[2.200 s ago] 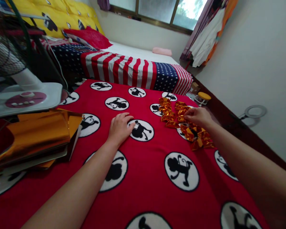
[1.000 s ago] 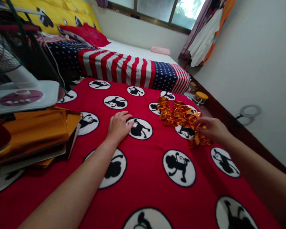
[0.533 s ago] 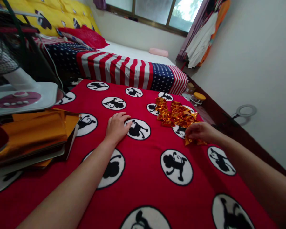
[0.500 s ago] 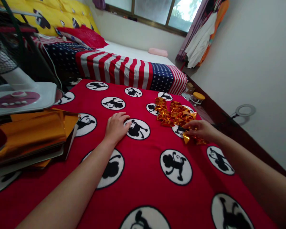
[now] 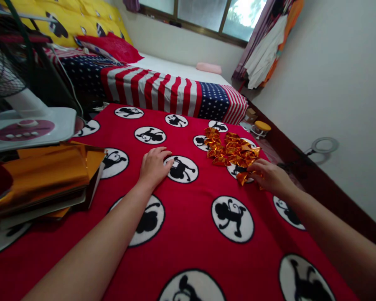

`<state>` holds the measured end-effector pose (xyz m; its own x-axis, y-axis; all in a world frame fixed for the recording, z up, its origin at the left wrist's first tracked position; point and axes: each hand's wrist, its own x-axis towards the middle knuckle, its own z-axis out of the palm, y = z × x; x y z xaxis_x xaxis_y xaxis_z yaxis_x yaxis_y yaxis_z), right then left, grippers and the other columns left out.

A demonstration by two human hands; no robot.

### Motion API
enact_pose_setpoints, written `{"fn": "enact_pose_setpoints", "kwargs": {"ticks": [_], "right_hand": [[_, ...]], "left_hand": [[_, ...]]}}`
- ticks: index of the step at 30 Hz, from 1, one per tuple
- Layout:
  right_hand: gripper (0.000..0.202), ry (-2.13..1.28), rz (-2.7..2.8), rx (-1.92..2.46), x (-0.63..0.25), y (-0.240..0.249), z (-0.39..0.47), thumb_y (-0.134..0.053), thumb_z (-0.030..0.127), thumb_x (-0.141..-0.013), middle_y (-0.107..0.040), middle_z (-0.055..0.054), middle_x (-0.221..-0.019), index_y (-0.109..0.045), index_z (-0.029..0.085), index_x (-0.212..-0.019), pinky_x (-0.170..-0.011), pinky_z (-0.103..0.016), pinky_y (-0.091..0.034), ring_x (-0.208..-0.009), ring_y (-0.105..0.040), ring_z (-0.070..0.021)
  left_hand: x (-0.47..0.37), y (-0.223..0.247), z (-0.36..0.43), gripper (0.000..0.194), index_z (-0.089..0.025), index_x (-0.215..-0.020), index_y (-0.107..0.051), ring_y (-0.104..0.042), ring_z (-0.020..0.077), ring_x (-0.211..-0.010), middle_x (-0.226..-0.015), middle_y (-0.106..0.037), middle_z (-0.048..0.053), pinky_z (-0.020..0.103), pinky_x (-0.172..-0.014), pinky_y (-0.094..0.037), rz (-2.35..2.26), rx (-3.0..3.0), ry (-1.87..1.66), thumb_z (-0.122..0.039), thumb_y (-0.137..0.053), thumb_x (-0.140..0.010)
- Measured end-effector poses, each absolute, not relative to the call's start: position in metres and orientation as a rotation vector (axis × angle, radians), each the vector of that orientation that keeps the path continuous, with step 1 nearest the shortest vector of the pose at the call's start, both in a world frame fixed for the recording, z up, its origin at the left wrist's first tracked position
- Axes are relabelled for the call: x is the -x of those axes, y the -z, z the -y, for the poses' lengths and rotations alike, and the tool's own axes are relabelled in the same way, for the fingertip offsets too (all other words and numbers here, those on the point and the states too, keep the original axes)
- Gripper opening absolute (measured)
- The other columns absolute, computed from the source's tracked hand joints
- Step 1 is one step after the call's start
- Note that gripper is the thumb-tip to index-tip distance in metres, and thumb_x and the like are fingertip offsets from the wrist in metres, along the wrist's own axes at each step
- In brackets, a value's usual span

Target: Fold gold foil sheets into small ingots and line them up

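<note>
My left hand [image 5: 155, 166] lies palm down on the red cloth [image 5: 188, 209], fingers stretched out beside a monkey-print circle. It holds nothing. On the right, my right hand [image 5: 266, 175] is closed in a pinch at a folded gold foil paper piece [image 5: 242, 179] low over the cloth. Its palm partly hides more folded foil under it. Just beyond that hand, several similar folded gold foil pieces [image 5: 219, 149] sit in rows close together. At the left lies a stack of flat gold foil paper sheets [image 5: 50, 169], away from both hands.
A white fan base [image 5: 54, 125] stands at the left behind the foil sheets. Past the cloth's far edge is a bed with a striped, starred cover [image 5: 163, 90]. A yellow-topped stool [image 5: 262, 126] and a ring-shaped light [image 5: 325, 144] are at the right, near the wall.
My right hand has shifted slightly, and the foil piece at its fingertips has moved a little left and turned. My left hand stays in place on the cloth.
</note>
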<state>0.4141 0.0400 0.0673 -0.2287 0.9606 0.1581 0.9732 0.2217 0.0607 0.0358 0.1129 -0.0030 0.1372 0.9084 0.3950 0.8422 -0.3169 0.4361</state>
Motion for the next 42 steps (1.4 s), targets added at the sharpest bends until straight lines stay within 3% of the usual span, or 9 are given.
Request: {"fn": "enact_pose_setpoints", "kwargs": {"ticks": [9, 17, 22, 27, 34, 42], "right_hand": [[0.016, 0.235, 2.302, 1.864, -0.420, -0.061, -0.059, -0.056, 0.029, -0.084, -0.068, -0.003, -0.087, -0.069, 0.022, -0.080, -0.063, -0.028, -0.041, -0.073, -0.062, -0.0183], [0.014, 0.381, 2.114, 1.865, -0.404, -0.067, -0.057, -0.055, 0.028, -0.082, -0.069, -0.007, -0.092, -0.067, 0.021, -0.084, -0.063, -0.029, -0.042, -0.076, -0.063, -0.0211], [0.018, 0.072, 2.207, 1.840, -0.388, -0.057, -0.027, -0.056, 0.036, -0.086, -0.066, -0.004, -0.076, -0.065, 0.022, -0.080, -0.059, -0.029, -0.042, -0.063, -0.058, -0.0177], [0.018, -0.150, 2.195, 1.794, -0.378, -0.031, -0.026, -0.057, 0.035, -0.087, -0.066, -0.006, -0.087, -0.066, 0.021, -0.092, -0.066, -0.030, -0.046, -0.073, -0.060, -0.0191], [0.023, -0.111, 2.059, 1.769, -0.379, -0.021, -0.055, -0.059, 0.034, -0.085, -0.065, -0.008, -0.089, -0.066, 0.019, -0.100, -0.069, -0.033, -0.049, -0.074, -0.059, -0.0203], [0.018, 0.102, 1.869, 1.717, -0.389, -0.032, -0.035, -0.054, 0.036, -0.087, -0.067, -0.007, -0.087, -0.066, 0.023, -0.089, -0.071, -0.034, -0.049, -0.077, -0.062, -0.0219]], "left_hand": [[-0.036, 0.002, -0.114, 0.027, -0.027, -0.108, -0.070, -0.053, 0.0250, -0.120, -0.127, -0.063, 0.004, 0.041, -0.101, -0.041, -1.767, -2.276, -0.911, -0.035, -0.056, -0.086], [-0.036, 0.002, -0.113, 0.027, -0.026, -0.107, -0.070, -0.054, 0.0247, -0.119, -0.126, -0.064, 0.004, 0.040, -0.100, -0.042, -1.761, -2.282, -0.928, -0.035, -0.056, -0.086], [-0.036, 0.002, -0.113, 0.027, -0.027, -0.107, -0.070, -0.053, 0.0250, -0.119, -0.125, -0.064, 0.004, 0.040, -0.100, -0.041, -1.761, -2.270, -0.932, -0.035, -0.056, -0.086], [-0.035, 0.004, -0.114, 0.027, -0.027, -0.108, -0.070, -0.054, 0.0250, -0.119, -0.126, -0.063, 0.004, 0.041, -0.100, -0.042, -1.762, -2.280, -0.927, -0.035, -0.056, -0.086], [-0.035, 0.002, -0.113, 0.028, -0.027, -0.108, -0.070, -0.053, 0.0254, -0.119, -0.126, -0.063, 0.004, 0.041, -0.100, -0.041, -1.763, -2.283, -0.918, -0.035, -0.056, -0.086], [-0.035, 0.004, -0.114, 0.027, -0.027, -0.108, -0.070, -0.054, 0.0249, -0.119, -0.126, -0.063, 0.004, 0.040, -0.100, -0.041, -1.763, -2.283, -0.924, -0.035, -0.056, -0.086]]}}
